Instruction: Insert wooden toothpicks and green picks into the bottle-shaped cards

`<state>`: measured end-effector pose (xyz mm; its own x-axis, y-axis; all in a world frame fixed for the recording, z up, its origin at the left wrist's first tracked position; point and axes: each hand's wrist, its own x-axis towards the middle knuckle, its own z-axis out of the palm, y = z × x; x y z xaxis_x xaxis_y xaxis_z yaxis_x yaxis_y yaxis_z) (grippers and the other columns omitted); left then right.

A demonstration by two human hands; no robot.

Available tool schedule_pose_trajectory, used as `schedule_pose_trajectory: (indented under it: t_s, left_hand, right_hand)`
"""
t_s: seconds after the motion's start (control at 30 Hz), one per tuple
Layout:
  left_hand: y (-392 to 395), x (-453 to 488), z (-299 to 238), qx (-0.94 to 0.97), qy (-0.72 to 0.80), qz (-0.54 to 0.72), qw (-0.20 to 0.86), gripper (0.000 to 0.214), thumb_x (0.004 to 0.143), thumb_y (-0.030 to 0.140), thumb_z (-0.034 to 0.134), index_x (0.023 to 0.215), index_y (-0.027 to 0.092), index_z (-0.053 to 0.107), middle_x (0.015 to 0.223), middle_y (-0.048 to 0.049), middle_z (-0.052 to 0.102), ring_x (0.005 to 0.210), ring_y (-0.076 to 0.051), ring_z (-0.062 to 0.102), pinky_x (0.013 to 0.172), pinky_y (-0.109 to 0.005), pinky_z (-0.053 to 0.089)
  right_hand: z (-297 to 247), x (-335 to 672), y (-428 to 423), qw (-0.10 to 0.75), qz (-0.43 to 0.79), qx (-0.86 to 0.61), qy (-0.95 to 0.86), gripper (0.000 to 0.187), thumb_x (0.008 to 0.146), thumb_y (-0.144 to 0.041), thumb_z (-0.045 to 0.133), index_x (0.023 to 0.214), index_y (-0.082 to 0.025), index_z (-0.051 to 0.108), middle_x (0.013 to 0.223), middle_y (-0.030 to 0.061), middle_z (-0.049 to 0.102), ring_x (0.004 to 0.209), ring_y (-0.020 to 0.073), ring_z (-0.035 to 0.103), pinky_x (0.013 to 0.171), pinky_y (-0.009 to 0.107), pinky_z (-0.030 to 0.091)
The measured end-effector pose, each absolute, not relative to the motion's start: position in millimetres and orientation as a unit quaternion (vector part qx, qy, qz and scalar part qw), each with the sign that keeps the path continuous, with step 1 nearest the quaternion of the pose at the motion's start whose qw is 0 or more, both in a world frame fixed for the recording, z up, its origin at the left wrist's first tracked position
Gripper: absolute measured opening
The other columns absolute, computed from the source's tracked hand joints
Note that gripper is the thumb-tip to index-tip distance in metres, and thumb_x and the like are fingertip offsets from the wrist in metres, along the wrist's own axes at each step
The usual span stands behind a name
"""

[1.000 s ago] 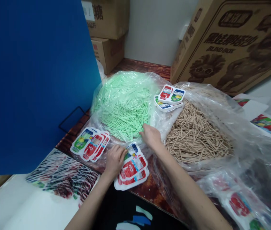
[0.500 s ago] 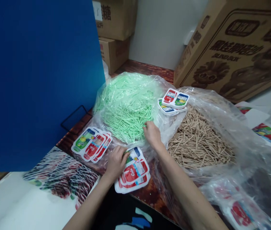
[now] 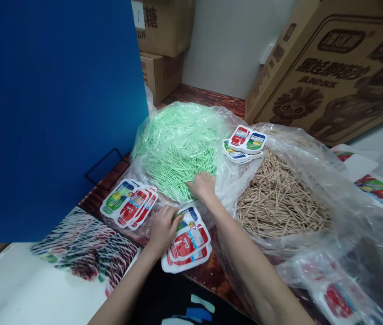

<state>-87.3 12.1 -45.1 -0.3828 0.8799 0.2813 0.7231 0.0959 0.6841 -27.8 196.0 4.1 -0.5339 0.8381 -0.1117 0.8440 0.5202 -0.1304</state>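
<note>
My left hand (image 3: 164, 227) lies over the left edge of a small stack of printed plastic packs (image 3: 187, 243), with red cola and green-blue lemon pictures. Its thumb and fingers are closed on the upper pack. At the lower right edge of a heap of thin light-green sticks (image 3: 169, 168), in an opened clear bag, is my right hand (image 3: 204, 187). Its fingers are bent together against the sticks, and the fingertips are partly hidden. Left of my left hand lies another fanned stack of similar packs (image 3: 128, 203).
A clear bag of brown sticks (image 3: 279, 203) stands to the right. More packs (image 3: 247, 139) rest between the bags, and bagged ones (image 3: 338, 300) lie lower right. A blue panel (image 3: 59, 113) blocks the left, with a wire stand (image 3: 105, 164). Cardboard boxes (image 3: 329, 67) stand behind.
My right hand has moved left along the front of the green sticks, its fingers now lower on the heap. My left hand stays on the packs.
</note>
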Motion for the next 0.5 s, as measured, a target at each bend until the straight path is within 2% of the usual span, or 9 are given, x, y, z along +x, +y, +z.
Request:
schedule_pose_trajectory:
  t_s: [0.17,0.3,0.5]
  left_hand:
    - [12.4,-87.6,-44.4,0.545,0.733,0.394,0.1,0.01,0.09,0.026,0.053,0.092,0.019,0.061,0.085,-0.0054,0.063,0.083,-0.021,0.06,0.073,-0.034,0.046]
    - [12.4,-88.5,-44.6,0.545,0.732,0.396,0.1,0.011,0.091,0.026,0.052,0.092,0.02,0.061,0.084,-0.005,0.063,0.083,-0.021,0.06,0.072,-0.034,0.046]
    - [13.0,-88.7,-44.6,0.549,0.726,0.402,0.1,0.01,0.09,0.025,0.052,0.091,0.019,0.06,0.084,-0.005,0.063,0.081,-0.021,0.061,0.071,-0.033,0.046]
  right_hand:
    - [-0.2,-24.1,199.7,-0.006,-0.162,0.485,0.86,0.021,0.086,-0.021,0.051,0.095,-0.01,0.067,0.112,0.0212,0.062,0.111,0.0317,0.054,0.093,0.042,0.035]
    - [-0.8,-20.2,213.2,-0.047,-0.235,0.5,0.832,0.019,0.086,-0.024,0.049,0.09,-0.014,0.064,0.109,0.0162,0.063,0.11,0.0293,0.054,0.09,0.039,0.037]
    - [10.7,-20.5,236.3,-0.161,-0.428,0.499,0.737,0.019,0.083,-0.025,0.042,0.071,-0.018,0.056,0.08,0.0034,0.066,0.08,0.0186,0.06,0.075,0.031,0.046]
